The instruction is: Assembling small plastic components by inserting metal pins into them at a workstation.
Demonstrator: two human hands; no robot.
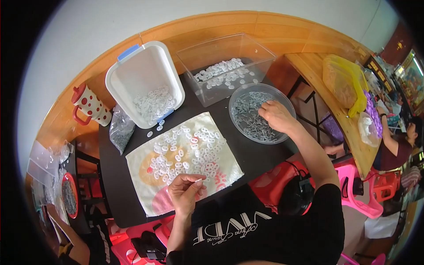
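Observation:
My left hand (187, 193) is above the near edge of a patterned cloth (142, 179), its thumb and fingers pinched on a small white plastic piece (198, 180). Many white oval plastic pieces with holes (180, 155) lie spread over the cloth. Off to the right, my right hand (277, 115) dips into a round clear tray (289, 102) of small grey metal pieces (254, 126) that look like screws. Its fingers are bent together among them, and what they grip, if anything, is hidden.
A white bin (121, 84) with white pieces leans behind the cloth, near a bag of grey pieces (120, 130) and a spotted tumbler (91, 106). A clear box (212, 95) stands farther back. Other people sit by a wooden table (353, 132) at right and at lower left.

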